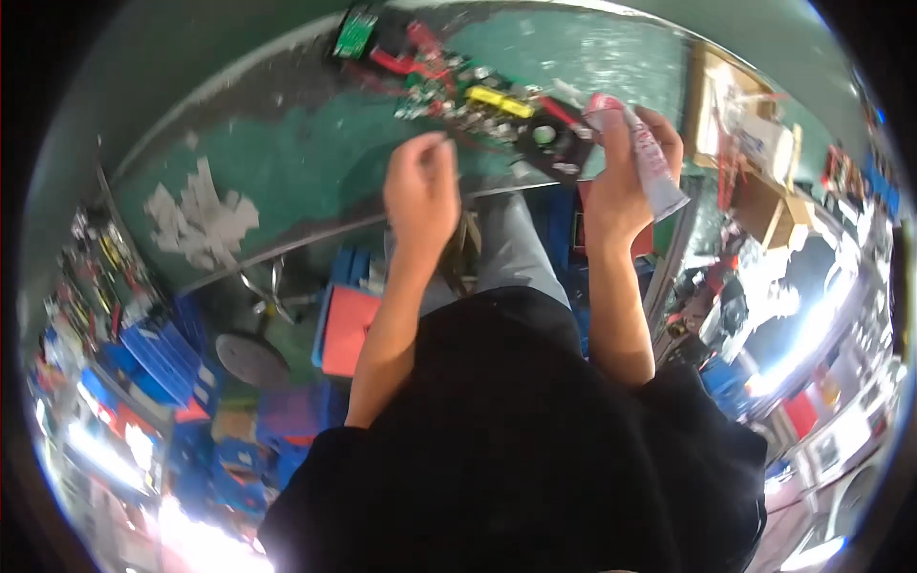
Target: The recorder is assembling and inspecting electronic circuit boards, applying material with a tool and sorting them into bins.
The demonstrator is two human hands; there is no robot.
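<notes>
My right hand [621,167] is closed around a soft white squeeze tube [654,170] with red print, its flat crimped end pointing down and toward me. My left hand [423,186] is above the bench's near edge, fingers curled in and slightly blurred; whatever they may hold is hidden. Beyond and between my hands lies a circuit board assembly [454,88] with red wires and a yellow component [500,101]. A black part with a pale green round piece [544,135] sits at its right end, near my right hand. A green board [354,36] in a black frame lies at its far left.
Torn white paper strips [202,218] are piled at the left of the green bench [287,177]. Cardboard boxes [772,208] stand to the right. Below the bench are a round stool seat [250,358], a red bin [346,329] and blue crates [164,358].
</notes>
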